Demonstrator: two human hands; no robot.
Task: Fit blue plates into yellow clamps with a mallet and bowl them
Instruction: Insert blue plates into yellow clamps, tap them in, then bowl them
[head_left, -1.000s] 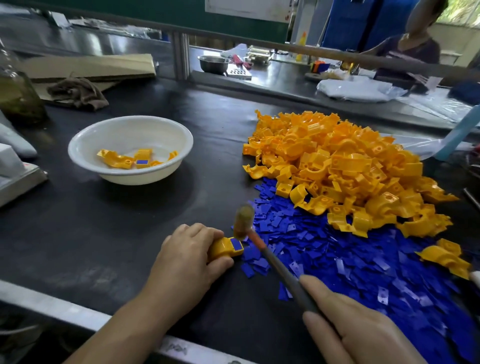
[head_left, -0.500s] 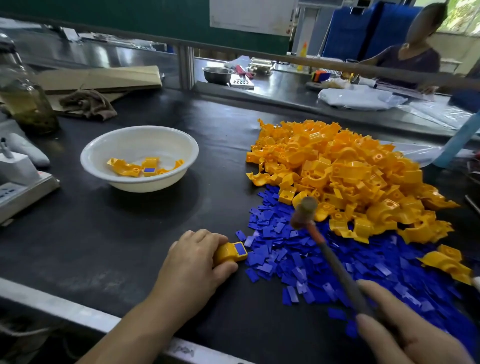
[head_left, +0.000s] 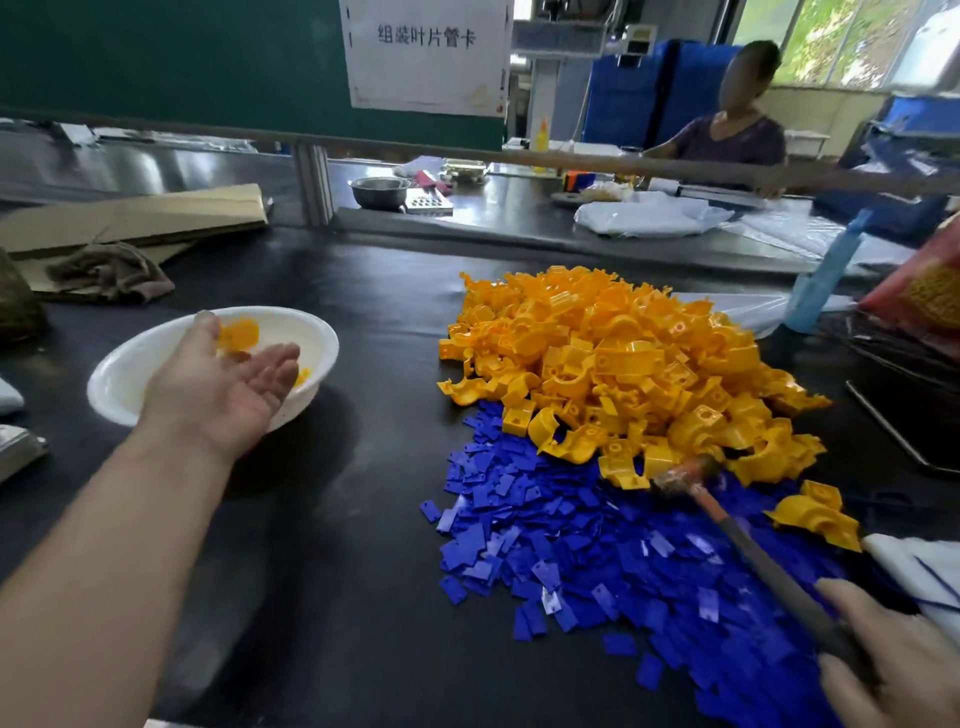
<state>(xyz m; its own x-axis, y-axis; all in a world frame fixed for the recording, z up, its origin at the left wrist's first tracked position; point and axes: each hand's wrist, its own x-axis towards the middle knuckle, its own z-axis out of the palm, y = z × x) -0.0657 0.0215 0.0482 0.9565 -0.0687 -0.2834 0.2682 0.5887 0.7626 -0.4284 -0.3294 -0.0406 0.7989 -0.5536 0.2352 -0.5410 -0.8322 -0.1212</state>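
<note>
My left hand (head_left: 228, 384) hovers palm-up over the white bowl (head_left: 322, 353) at the left, fingers straight. A blurred yellow clamp (head_left: 238, 335) is in the air just past the fingertips, over the bowl. My right hand (head_left: 893, 665) at the lower right grips the mallet (head_left: 737, 530) by its handle. The mallet's head (head_left: 685, 475) lies low at the seam between the pile of yellow clamps (head_left: 613, 364) and the spread of blue plates (head_left: 597, 561) on the black table.
Folded cardboard (head_left: 135, 218) and a brown rag (head_left: 109, 270) lie at the back left. A wire rack (head_left: 904, 395) and plastic bags sit at the right. Beyond a rail (head_left: 467, 156), another person (head_left: 727, 130) sits at a second bench with a metal bowl (head_left: 378, 191).
My left hand lifted the fitted clamp off the table, swung left over the bowl and opened, releasing it. The mallet swung right and down toward the piles.
</note>
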